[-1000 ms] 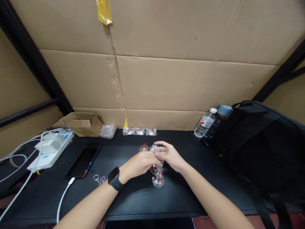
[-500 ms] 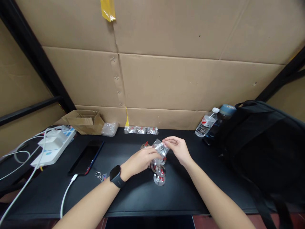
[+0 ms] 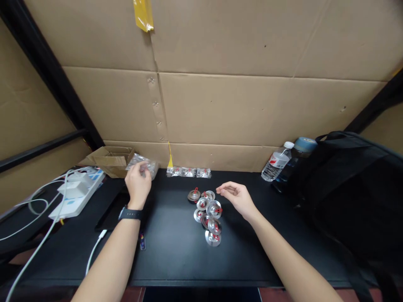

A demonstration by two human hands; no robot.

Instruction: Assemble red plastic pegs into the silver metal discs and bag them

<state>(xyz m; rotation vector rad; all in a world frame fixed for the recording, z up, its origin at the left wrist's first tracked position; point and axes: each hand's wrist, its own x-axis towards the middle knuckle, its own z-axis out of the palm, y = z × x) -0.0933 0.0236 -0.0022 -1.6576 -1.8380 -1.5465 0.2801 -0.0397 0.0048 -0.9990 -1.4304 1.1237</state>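
My left hand (image 3: 138, 182) is at the back left with fingers curled on a clear plastic bag (image 3: 135, 159), over a pile of similar clear bags (image 3: 153, 168); its fingertips are partly hidden. My right hand (image 3: 237, 199) hovers just right of the loose finger cymbals, thumb and fingertips drawn together, nothing visible between them. Several silver finger cymbals (image 3: 214, 209) with red loops lie in an overlapping cluster mid-table. One pair of cymbals (image 3: 194, 194) sits at the cluster's back left. Along the cardboard wall lie three bagged packets (image 3: 189, 172) with red bits inside.
An open cardboard box (image 3: 115, 161) stands behind a white power strip (image 3: 77, 195) with cables. A dark phone (image 3: 108, 212) lies partly under my left arm, near a small keychain (image 3: 142, 242). At right are a water bottle (image 3: 277, 161), a blue-lidded bottle (image 3: 305, 144) and a black backpack (image 3: 352, 197).
My left hand has moved from the cymbals to the bag pile at back left, and the clear bag has left the middle. My right hand stays nearly in place, no longer on the bag.
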